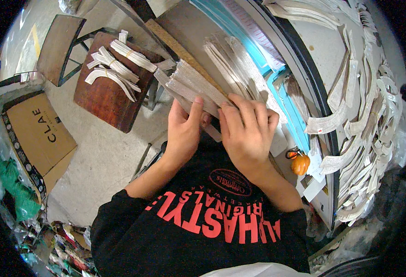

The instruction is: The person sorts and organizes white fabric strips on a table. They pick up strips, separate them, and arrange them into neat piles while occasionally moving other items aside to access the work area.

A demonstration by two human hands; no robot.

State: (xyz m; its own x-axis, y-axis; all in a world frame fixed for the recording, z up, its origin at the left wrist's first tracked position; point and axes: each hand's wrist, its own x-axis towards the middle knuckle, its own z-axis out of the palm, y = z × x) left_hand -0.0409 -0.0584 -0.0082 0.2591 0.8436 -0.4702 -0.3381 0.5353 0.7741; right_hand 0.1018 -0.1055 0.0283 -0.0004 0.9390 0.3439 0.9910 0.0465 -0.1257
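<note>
Several pale grey knitted strips (189,83) lie in a slanting bundle along a wooden edge (184,55), right in front of me. My left hand (184,131) is closed on the near end of the bundle, its thumb on top and its fingertips partly hidden beneath. Bent over the same strips from the right, my right hand (249,134) presses its fingertips close to the wooden edge. Between the two hands, a short end of a strip pokes out below. Just beyond my right hand, more light knitted strips (237,64) lie in a loose stack.
A brown stool (113,108) at the left carries banded white strips (113,69). Blue plastic trays (293,113) and an orange round object (300,164) sit to the right. Heaped strips (369,120) cover the far-right surface. A cardboard box (41,134) stands on the floor.
</note>
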